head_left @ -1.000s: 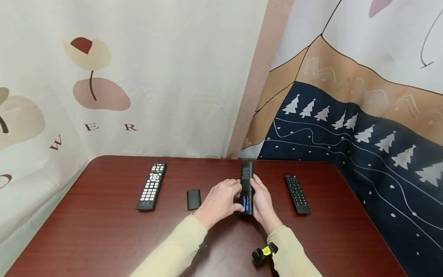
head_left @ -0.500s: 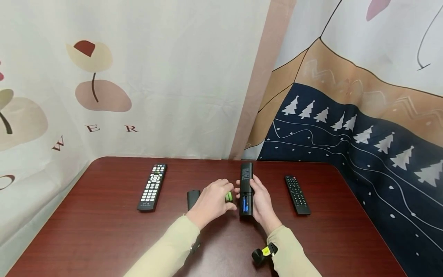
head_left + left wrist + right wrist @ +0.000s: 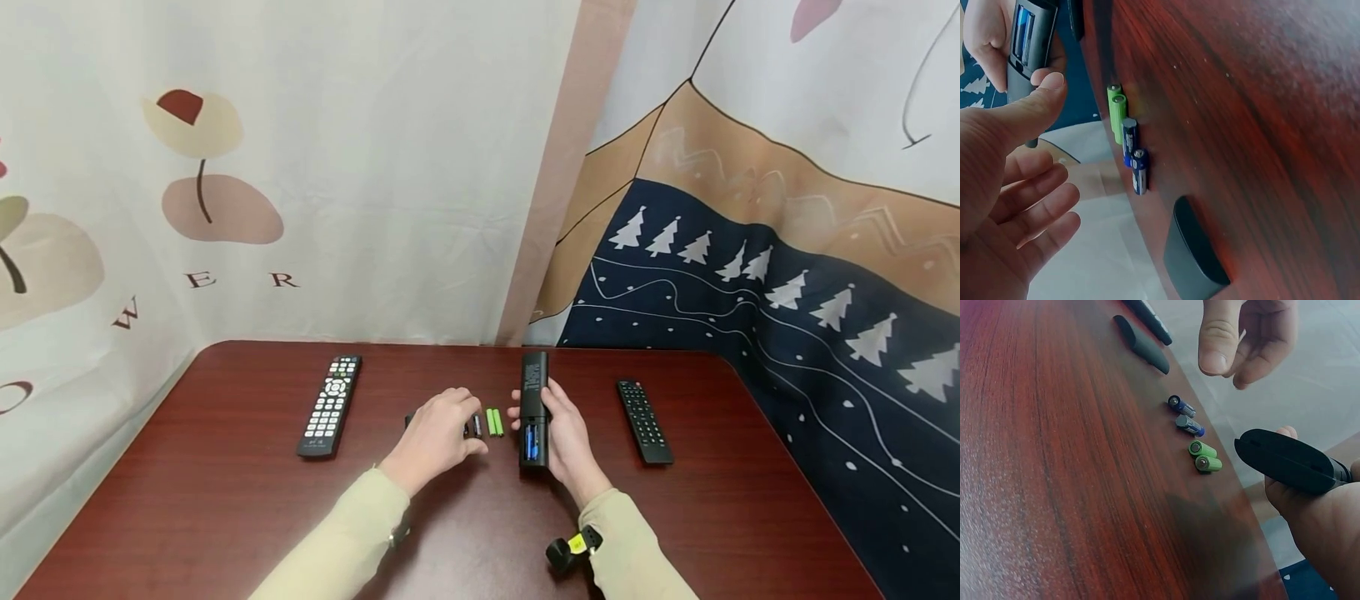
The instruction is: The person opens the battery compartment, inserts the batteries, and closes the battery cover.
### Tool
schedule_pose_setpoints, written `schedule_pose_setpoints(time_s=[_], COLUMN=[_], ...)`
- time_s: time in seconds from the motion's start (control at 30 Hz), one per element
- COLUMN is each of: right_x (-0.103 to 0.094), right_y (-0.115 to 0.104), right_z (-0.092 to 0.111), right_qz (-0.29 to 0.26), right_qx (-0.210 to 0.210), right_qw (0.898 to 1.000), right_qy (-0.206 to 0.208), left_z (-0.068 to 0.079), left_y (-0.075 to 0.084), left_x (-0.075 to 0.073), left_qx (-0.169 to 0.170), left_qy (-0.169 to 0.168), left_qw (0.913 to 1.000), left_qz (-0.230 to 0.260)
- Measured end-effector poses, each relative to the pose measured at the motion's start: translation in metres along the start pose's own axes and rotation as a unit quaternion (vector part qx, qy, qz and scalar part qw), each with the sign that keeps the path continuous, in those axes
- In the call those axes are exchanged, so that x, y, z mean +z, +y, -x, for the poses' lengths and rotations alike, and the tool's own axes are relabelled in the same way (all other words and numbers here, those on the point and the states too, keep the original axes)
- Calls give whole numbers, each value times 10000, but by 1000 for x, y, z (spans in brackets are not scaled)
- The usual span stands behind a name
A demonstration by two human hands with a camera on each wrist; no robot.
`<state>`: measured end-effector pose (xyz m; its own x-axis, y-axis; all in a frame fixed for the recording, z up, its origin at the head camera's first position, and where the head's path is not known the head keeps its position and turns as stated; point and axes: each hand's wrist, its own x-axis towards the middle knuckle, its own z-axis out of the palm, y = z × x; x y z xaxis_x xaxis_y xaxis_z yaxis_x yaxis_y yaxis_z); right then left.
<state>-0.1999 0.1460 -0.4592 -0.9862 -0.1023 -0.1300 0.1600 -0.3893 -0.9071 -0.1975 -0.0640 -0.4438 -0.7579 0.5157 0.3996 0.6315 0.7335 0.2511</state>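
Observation:
My right hand [image 3: 572, 437] grips a black remote control [image 3: 534, 385], its back turned up and its battery compartment uncovered. Blue batteries [image 3: 532, 442] sit inside that compartment. To the left, my left hand [image 3: 437, 435] hovers over the table with relaxed fingers and nothing in them, as the left wrist view shows. Beside it lie two green batteries [image 3: 495, 422], and two blue-and-silver batteries [image 3: 1134, 156] stay partly hidden by this hand in the head view. The black battery cover [image 3: 1192, 253] rests beyond them, mostly behind the left hand from above.
A black remote with white buttons [image 3: 329, 407] lies at the left of the dark red table [image 3: 225, 508]. Another, smaller black remote [image 3: 645, 422] is at the right. Printed curtains [image 3: 390, 167] hang along the table's far edge.
My left hand has moved left, away from the held remote, baring the green batteries and then part of the blue-and-silver ones. The right hand keeps its grip in nearly the same place.

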Motion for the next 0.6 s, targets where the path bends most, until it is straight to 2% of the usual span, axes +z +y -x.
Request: schedule_pose_setpoints(time_s=[0.4, 0.6], right_x=[0, -1], right_y=[-3, -3], right_z=[1, 0], right_qz=[-28, 11], right_qx=[58, -7], right_qw=[9999, 10000], right_qy=[90, 65], left_z=[9, 14], left_y=[-13, -21], left_x=[-8, -10], left_qx=[-190, -266], left_qy=[-104, -240], left_qw=[9998, 9990], left_qz=[-50, -258])
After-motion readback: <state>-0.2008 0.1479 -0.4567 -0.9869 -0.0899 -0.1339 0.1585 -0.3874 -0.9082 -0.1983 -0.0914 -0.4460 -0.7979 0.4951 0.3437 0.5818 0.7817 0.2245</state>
